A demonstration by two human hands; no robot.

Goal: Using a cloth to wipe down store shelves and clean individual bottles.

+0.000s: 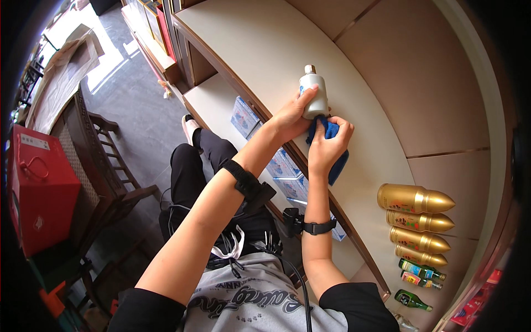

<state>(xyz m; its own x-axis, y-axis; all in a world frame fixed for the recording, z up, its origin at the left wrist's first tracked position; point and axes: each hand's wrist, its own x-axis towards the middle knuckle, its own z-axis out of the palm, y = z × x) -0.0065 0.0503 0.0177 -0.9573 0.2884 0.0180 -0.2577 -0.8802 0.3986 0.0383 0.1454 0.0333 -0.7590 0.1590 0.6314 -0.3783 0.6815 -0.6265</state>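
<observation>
My left hand [292, 115] is closed round a white bottle [315, 95] with a silvery cap and a blue mark on its side. The bottle is tilted slightly above the pale shelf [249, 33], its cap pointing away from me. In my right hand [327, 145] is a bunched blue cloth [332, 130], pinched between the fingers against the bottle's base. Part of the cloth hangs down beyond that hand. The fingers of my left hand behind the bottle are mostly hidden.
Several gold bullet-shaped bottles [417, 198] stand at the right, beside small green bottles [412, 299]. Blue-and-white boxes [244, 117] sit on a lower shelf. A red box [44, 188] rests on a dark wooden chair [105, 182] at the left.
</observation>
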